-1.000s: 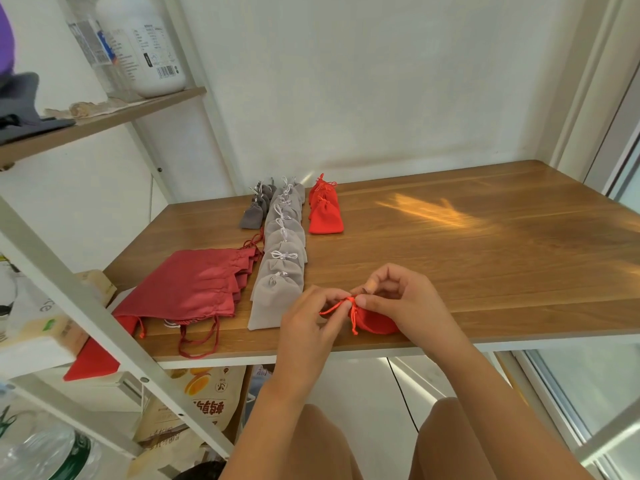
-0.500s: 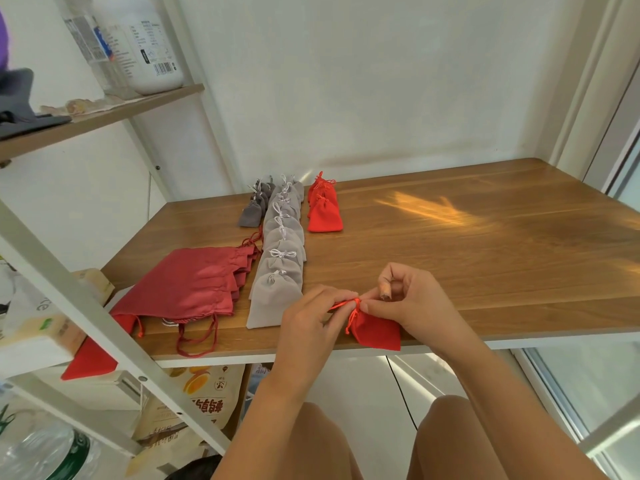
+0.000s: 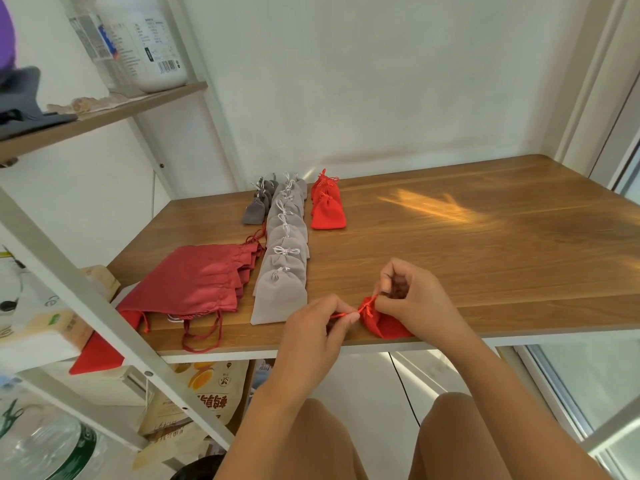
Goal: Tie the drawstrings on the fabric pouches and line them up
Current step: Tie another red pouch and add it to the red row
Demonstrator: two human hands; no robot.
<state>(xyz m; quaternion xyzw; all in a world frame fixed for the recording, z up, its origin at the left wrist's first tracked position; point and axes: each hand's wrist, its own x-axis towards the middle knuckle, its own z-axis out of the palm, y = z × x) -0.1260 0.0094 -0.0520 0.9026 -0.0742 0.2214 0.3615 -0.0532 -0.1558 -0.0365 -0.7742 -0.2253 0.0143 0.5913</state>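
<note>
Head view: the left hand point(image 3: 311, 327) pinches one end of the red drawstring point(image 3: 341, 315). The right hand point(image 3: 412, 299) has its fingers curled at the neck of the small red pouch point(image 3: 388, 329), pinching the cord there. The pouch lies at the near edge of the wooden table point(image 3: 485, 254), partly under the right palm.

A second ago both hands were bunched together over the neck. Now the left has drawn away to its own side and the cord runs taut between them. I judge the knot is being cinched and this pouch is almost ready for its row.

Well beyond the grip lies a short line of red pouches point(image 3: 327, 211). A long line of light grey pouches point(image 3: 284, 265), cords tied, ends just beside the left hand, with dark grey pouches point(image 3: 256, 209) further out. Left of the grip, larger dark red bags point(image 3: 201, 278) lie stacked, their cords loose over the edge.

A white wall backs the table. A white-framed shelf point(image 3: 104, 112) on the left carries a white bottle point(image 3: 145, 43).
</note>
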